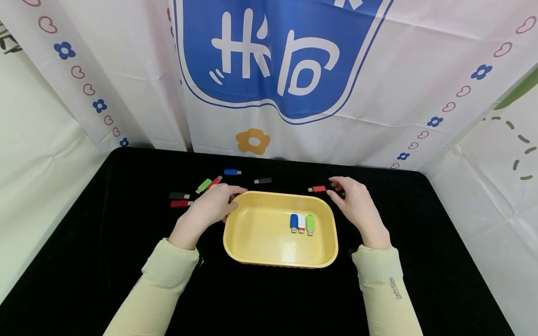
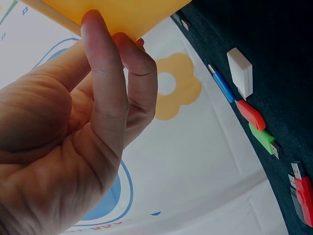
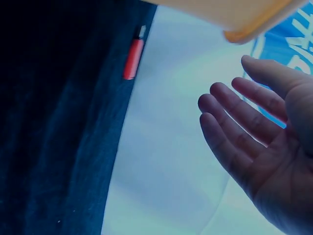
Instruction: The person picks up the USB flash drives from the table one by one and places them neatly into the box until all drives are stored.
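In the head view my left hand (image 1: 210, 207) holds the upper left corner of a yellow plastic basin (image 1: 252, 245). The left wrist view has its thumb and fingers pinching the basin's rim (image 2: 54, 14). Inside the basin a blue USB stick (image 1: 293, 222), a white one (image 1: 301, 222) and a green one (image 1: 310, 223) lie side by side, plugs toward me. My right hand (image 1: 356, 203) is past the basin's right corner, fingers loosely bent with nothing between them. Just left of its fingertips a red USB stick (image 1: 319, 189) lies on the black cloth.
Behind and left of the basin lie more USB sticks: a blue one (image 1: 231, 172), a black one (image 1: 263, 180), a green one (image 1: 203, 185), a dark one (image 1: 178, 195) and a red one (image 1: 180, 203). A printed white curtain (image 1: 147, 116) hangs along the table's far edge.
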`<state>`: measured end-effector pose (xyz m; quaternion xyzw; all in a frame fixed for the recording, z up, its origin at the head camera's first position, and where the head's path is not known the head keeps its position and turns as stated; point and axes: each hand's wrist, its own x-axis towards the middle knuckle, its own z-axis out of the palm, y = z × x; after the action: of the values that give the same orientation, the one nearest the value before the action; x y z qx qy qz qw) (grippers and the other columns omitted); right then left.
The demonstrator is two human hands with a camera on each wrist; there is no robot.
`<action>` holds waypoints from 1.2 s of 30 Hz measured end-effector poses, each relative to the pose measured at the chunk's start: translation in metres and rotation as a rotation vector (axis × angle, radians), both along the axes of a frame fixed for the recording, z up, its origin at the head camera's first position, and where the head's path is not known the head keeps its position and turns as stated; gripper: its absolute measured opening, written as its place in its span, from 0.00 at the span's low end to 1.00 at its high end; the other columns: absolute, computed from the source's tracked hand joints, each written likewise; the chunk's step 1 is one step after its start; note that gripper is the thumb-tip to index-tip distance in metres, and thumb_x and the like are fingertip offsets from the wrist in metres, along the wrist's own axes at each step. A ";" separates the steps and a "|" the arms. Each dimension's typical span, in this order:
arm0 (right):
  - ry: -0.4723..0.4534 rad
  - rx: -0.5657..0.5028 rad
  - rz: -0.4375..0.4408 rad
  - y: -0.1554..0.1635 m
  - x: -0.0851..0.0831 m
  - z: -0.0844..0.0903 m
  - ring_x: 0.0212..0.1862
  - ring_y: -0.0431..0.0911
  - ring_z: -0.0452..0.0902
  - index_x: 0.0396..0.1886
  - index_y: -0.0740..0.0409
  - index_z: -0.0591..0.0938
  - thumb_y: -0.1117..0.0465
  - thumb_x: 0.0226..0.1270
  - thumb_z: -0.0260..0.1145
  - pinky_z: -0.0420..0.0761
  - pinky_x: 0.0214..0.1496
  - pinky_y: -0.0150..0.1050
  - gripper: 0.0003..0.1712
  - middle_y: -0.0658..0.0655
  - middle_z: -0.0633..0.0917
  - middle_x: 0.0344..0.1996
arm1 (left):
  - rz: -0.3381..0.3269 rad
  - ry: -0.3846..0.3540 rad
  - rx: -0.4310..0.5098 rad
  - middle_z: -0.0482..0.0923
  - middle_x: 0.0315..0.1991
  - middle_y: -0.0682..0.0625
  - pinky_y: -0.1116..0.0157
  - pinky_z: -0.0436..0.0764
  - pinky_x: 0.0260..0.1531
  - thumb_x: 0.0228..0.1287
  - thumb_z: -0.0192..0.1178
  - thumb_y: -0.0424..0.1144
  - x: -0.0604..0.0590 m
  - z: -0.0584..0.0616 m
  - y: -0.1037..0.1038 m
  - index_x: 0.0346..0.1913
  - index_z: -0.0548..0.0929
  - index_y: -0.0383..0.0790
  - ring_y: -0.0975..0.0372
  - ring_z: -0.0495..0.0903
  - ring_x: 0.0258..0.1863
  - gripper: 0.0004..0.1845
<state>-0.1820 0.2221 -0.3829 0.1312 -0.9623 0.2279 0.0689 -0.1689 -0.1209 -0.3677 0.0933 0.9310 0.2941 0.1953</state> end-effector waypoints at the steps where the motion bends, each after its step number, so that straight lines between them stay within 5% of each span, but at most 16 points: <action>1: -0.014 0.006 0.000 0.000 -0.002 -0.001 0.50 0.55 0.82 0.60 0.63 0.79 0.60 0.71 0.65 0.83 0.54 0.53 0.21 0.63 0.85 0.50 | -0.004 0.003 -0.001 0.83 0.36 0.42 0.70 0.83 0.22 0.72 0.56 0.30 0.000 0.000 0.000 0.69 0.74 0.42 0.62 0.82 0.20 0.24; 13: -0.112 0.130 0.053 -0.002 -0.030 -0.013 0.54 0.56 0.81 0.61 0.63 0.79 0.62 0.68 0.68 0.82 0.56 0.53 0.23 0.64 0.83 0.55 | -0.009 0.011 -0.009 0.82 0.35 0.42 0.70 0.82 0.22 0.73 0.55 0.29 0.002 0.001 -0.001 0.69 0.75 0.42 0.63 0.81 0.18 0.23; 36: -0.154 0.190 0.117 -0.013 -0.050 -0.038 0.55 0.58 0.80 0.57 0.66 0.81 0.68 0.67 0.67 0.81 0.59 0.54 0.19 0.67 0.82 0.54 | -0.003 0.000 -0.006 0.82 0.37 0.41 0.70 0.83 0.22 0.73 0.55 0.30 0.001 0.002 -0.001 0.69 0.74 0.42 0.58 0.84 0.22 0.23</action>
<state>-0.2323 0.2095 -0.4207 0.1752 -0.9727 0.1489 -0.0312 -0.1680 -0.1216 -0.3657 0.0941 0.9316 0.2911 0.1962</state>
